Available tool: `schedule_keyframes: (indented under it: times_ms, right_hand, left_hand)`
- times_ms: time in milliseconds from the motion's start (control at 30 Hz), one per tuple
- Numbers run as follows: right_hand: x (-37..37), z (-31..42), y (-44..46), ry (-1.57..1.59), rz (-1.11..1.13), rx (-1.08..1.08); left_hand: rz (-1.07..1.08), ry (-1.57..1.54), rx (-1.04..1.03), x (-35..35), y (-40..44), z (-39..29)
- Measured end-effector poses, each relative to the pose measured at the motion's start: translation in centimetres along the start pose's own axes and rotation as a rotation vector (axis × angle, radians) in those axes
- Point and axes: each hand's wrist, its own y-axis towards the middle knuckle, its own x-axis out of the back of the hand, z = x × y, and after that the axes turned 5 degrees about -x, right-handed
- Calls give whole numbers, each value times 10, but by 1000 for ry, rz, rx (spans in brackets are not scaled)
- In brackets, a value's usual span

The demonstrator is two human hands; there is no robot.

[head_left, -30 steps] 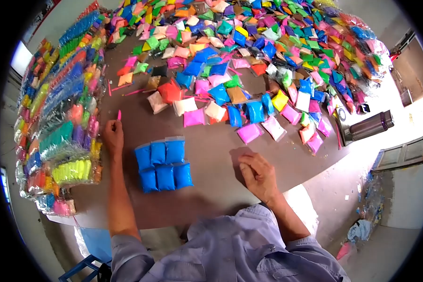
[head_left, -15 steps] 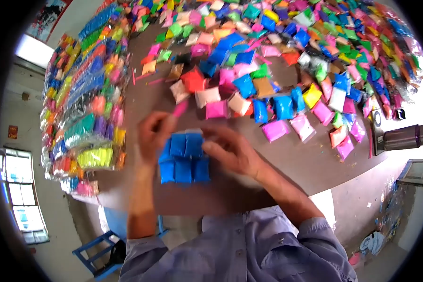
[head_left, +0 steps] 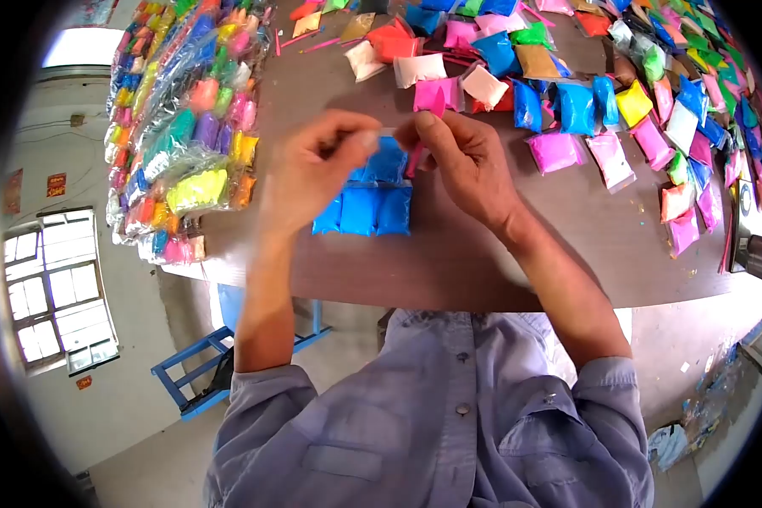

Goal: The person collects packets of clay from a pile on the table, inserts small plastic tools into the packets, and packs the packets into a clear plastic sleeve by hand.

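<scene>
A block of several blue packets (head_left: 360,210), soft and in clear wrap, lies in rows on the brown table in front of me. My right hand (head_left: 474,165) pinches a thin pink plastic stick (head_left: 438,103) with a flat end, held upright at the block's far right corner. Over the far left side of the block is my left hand (head_left: 317,169). Its fingers are curled but smeared by motion, and whether anything is in them I cannot make out. Both hands partly cover the far row of blue packets.
Bundled bags of coloured packets (head_left: 190,127) are piled along the table's left side. Loose packets, such as a yellow one (head_left: 633,103) and a pink one (head_left: 555,152), spread across the back and right. A dark cylinder (head_left: 758,254) stands at the right edge; a blue stool (head_left: 199,368) is below left.
The pink stick was at my left hand and is now in my right. Both hands have come closer together above the blue packets. The view has tilted down, so the table appears higher.
</scene>
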Motion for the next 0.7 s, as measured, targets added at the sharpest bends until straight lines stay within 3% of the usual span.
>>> schedule_keyframes:
  times_ms: [67, 200, 267, 367, 467, 700]
  right_hand:
    - [17, -3, 1, -296, 112, 70]
    - [27, -17, 6, -352, 61, -28]
    - [30, -34, 12, -513, 15, 181]
    - [28, -23, 8, -567, 23, 179]
    - [30, -22, 10, -582, 45, 156]
    - [29, -22, 11, -632, 31, 218]
  left_hand:
    - [-85, 78, 56, 16, 3, 3]
    - [-181, 105, 7, 32, 13, 13]
    - [-200, 167, 25, 32, 13, 14]
    - [-266, 137, -10, 27, 4, 17]
    - [-295, 119, 117, 24, -15, 23]
    - [-472, 94, 152, 37, -52, 33]
